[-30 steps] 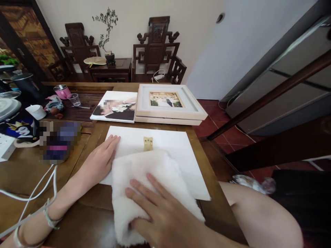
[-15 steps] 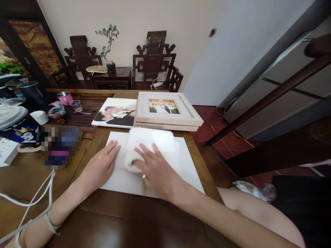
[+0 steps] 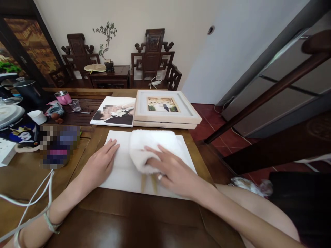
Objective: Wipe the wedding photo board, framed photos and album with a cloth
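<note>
A white flat panel (image 3: 119, 175) lies on the wooden table in front of me. My left hand (image 3: 102, 162) rests on its left edge, fingers stretched out. With my right hand (image 3: 172, 168) I grip a folded, fluffy white towel (image 3: 155, 137) pressed on the panel; some of the fingers are tucked into its fold. The towel hides much of the panel's middle and far part. Two tan, leg-like shapes show on the panel below the towel. A ring is on my right hand, and a bracelet is on my left wrist.
Behind the panel sit a photo print (image 3: 113, 112) and a framed picture (image 3: 165, 106) on a pale frame. To the left are a pink mug (image 3: 62, 98), a clear cup (image 3: 74, 105), a white cup (image 3: 37, 117) and white cables (image 3: 49, 186). Dark wooden chairs stand beyond the table.
My right hand has slid the towel to the right over the panel, uncovering a second tan shape. My left hand stays on the panel's edge. The view has shifted slightly.
</note>
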The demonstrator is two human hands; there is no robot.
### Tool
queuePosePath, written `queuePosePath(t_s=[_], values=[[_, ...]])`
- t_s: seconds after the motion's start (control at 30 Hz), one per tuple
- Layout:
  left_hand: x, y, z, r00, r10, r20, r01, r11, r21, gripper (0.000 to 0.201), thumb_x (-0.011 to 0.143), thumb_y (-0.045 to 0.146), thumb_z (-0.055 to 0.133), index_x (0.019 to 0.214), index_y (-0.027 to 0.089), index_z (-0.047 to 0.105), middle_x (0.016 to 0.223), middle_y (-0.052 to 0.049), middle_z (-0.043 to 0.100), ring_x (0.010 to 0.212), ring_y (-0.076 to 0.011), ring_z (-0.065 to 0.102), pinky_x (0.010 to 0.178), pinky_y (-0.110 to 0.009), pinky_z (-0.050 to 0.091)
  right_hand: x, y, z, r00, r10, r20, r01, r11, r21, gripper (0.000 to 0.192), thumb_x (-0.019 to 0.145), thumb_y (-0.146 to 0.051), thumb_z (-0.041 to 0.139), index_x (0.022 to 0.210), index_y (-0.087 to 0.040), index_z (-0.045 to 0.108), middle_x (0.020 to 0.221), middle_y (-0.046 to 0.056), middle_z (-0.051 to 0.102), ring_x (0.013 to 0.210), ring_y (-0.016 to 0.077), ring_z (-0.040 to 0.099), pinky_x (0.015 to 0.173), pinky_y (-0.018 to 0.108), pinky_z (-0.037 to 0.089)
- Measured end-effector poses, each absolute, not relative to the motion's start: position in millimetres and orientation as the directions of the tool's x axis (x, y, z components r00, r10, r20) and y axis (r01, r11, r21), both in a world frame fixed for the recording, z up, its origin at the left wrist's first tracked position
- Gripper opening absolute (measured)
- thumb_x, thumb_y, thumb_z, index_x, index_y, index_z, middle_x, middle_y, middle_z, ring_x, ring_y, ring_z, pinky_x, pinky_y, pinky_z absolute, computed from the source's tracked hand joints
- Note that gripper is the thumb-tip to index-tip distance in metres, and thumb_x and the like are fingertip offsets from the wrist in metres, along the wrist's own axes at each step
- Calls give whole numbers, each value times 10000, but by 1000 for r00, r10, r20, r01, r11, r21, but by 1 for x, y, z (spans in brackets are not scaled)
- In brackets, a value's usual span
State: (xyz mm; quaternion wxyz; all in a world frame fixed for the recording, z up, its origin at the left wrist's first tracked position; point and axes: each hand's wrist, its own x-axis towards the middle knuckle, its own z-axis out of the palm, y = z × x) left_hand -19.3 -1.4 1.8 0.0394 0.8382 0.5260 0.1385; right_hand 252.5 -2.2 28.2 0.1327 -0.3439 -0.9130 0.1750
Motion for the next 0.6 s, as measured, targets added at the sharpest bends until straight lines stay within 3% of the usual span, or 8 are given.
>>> queuePosePath(t_s=[0.07, 0.17, 0.27, 0.37, 0.5, 0.6], values=[[-19, -2, 2, 409, 893, 189, 871, -444, 212, 427, 989, 219, 298, 1365, 121, 476, 1497, -146, 424, 1412, -246, 352, 1136, -446, 370, 248, 14, 25, -684, 716, 141, 629, 676, -384, 436, 785, -33, 410, 1165, -122, 603, 1327, 173, 593, 1431, 242, 318, 1186, 518, 204], [-19, -2, 2, 412, 890, 196, 868, -448, 213, 422, 987, 209, 309, 1370, 136, 473, 1496, -142, 426, 1410, -252, 356, 1130, -454, 378, 234, 15, 25, -663, 742, 99, 678, 652, -341, 453, 776, -24, 447, 1196, -100, 596, 1409, 204, 516, 1449, 298, 262, 1177, 573, 176], [-19, -2, 2, 414, 885, 211, 866, -455, 209, 424, 983, 203, 312, 1364, 125, 482, 1490, -153, 431, 1404, -260, 368, 1126, -462, 382, 221, -11, 27, -701, 712, 32, 668, 673, -318, 458, 750, -40, 504, 1181, -128, 627, 1497, 195, 416, 1448, 357, 232, 1155, 643, 140], [-18, -2, 3, 421, 883, 207, 865, -460, 201, 432, 979, 199, 312, 1361, 96, 485, 1488, -168, 429, 1400, -263, 375, 1123, -456, 387, 221, -46, 28, -778, 628, 26, 582, 735, -349, 380, 760, -90, 537, 1110, -164, 667, 1499, 177, 420, 1438, 368, 252, 1145, 653, 166], [-18, -1, 3, 421, 886, 195, 868, -456, 195, 435, 979, 192, 302, 1358, 86, 488, 1491, -166, 425, 1409, -257, 359, 1129, -446, 382, 240, -69, 31, -890, 443, 105, 368, 836, -408, 272, 759, -155, 563, 993, -218, 687, 1453, 115, 500, 1404, 312, 360, 1163, 586, 215], [-18, -1, 2, 418, 888, 190, 871, -451, 194, 430, 983, 200, 300, 1353, 95, 491, 1491, -160, 429, 1410, -255, 357, 1132, -449, 378, 259, -54, 32, -878, 461, 128, 359, 812, -460, 316, 726, -105, 514, 985, -203, 668, 1448, 100, 509, 1383, 245, 408, 1180, 504, 245]])
